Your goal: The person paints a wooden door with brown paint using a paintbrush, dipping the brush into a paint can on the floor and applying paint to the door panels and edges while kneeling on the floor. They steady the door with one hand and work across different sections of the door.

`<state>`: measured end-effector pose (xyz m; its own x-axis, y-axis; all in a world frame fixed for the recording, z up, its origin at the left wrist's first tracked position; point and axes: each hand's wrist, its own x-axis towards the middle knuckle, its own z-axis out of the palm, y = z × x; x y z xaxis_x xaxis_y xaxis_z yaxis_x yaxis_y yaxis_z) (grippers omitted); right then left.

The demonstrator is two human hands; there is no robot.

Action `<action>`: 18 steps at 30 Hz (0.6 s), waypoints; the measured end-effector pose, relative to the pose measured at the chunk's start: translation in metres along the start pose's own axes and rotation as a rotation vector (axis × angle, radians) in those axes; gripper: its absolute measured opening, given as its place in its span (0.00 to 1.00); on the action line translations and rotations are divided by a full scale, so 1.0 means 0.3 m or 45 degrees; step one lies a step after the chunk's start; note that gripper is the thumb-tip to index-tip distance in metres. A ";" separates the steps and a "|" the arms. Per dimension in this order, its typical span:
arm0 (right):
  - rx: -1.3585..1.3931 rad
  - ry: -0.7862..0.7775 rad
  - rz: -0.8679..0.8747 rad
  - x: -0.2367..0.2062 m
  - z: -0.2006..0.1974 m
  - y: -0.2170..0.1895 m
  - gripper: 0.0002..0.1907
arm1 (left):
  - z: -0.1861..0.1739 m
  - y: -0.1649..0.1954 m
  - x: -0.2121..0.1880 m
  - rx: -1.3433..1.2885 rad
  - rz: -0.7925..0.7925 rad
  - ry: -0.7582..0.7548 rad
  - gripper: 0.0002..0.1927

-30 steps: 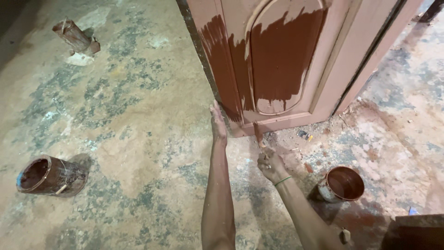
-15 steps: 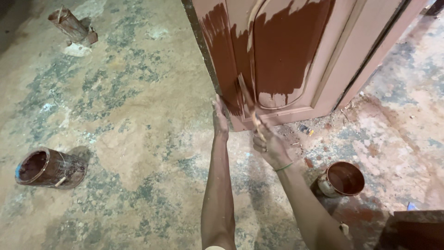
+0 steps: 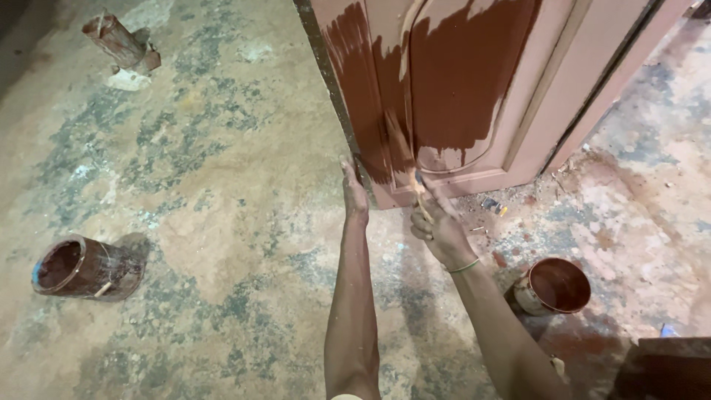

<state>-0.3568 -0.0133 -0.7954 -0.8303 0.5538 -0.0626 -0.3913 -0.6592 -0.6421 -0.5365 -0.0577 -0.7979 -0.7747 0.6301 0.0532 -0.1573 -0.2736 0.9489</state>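
Note:
A pink wooden door (image 3: 518, 111) stands ahead, its lower panel partly coated in wet reddish-brown paint. My right hand (image 3: 438, 226) grips a paintbrush (image 3: 406, 159), whose bristles rest on the painted strip near the door's left edge. My left hand (image 3: 353, 191) presses flat against the door's lower left edge, fingers up. A round tin of brown paint (image 3: 552, 285) sits on the floor just right of my right forearm.
A second paint tin (image 3: 78, 268) lies tipped on its side at the left. Another paint-smeared can (image 3: 118, 41) lies at the far left. The concrete floor (image 3: 207, 207) is blotchy, with debris near the door's foot. A dark brown object (image 3: 670, 367) fills the bottom right corner.
My right hand has risen from near the floor and brought the paintbrush up onto the door's lower panel. My left hand stays on the door's edge. The view has moved closer.

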 end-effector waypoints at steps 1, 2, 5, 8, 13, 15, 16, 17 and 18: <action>0.021 -0.043 -0.031 -0.011 0.017 -0.020 0.26 | 0.000 -0.002 0.000 0.000 -0.006 0.004 0.44; 0.042 -0.087 -0.062 -0.017 0.025 -0.029 0.27 | 0.002 -0.004 0.001 -0.004 0.011 0.002 0.44; 0.123 -0.076 -0.031 -0.007 -0.019 0.013 0.22 | 0.004 -0.009 -0.002 0.035 0.031 0.013 0.45; 0.117 0.114 0.103 0.045 -0.116 0.112 0.08 | 0.008 -0.007 -0.006 0.095 0.015 0.012 0.44; 0.147 0.485 0.383 0.038 -0.188 0.194 0.04 | 0.004 0.013 -0.005 0.007 0.019 -0.016 0.45; 0.065 0.475 0.290 0.033 -0.201 0.196 0.04 | -0.001 0.011 -0.002 -0.036 0.003 -0.007 0.45; 0.024 0.469 0.244 0.031 -0.182 0.178 0.06 | -0.003 0.009 0.000 -0.057 -0.006 -0.002 0.46; 0.023 0.390 0.163 0.030 -0.156 0.151 0.09 | -0.005 0.005 0.000 -0.047 0.013 -0.003 0.46; 0.022 0.312 0.083 0.026 -0.127 0.116 0.13 | -0.005 0.000 0.000 -0.039 0.029 -0.005 0.46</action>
<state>-0.3617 -0.0125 -0.8472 -0.7338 0.6152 -0.2883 -0.3485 -0.7051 -0.6176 -0.5375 -0.0588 -0.7984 -0.7760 0.6261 0.0756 -0.1586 -0.3098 0.9375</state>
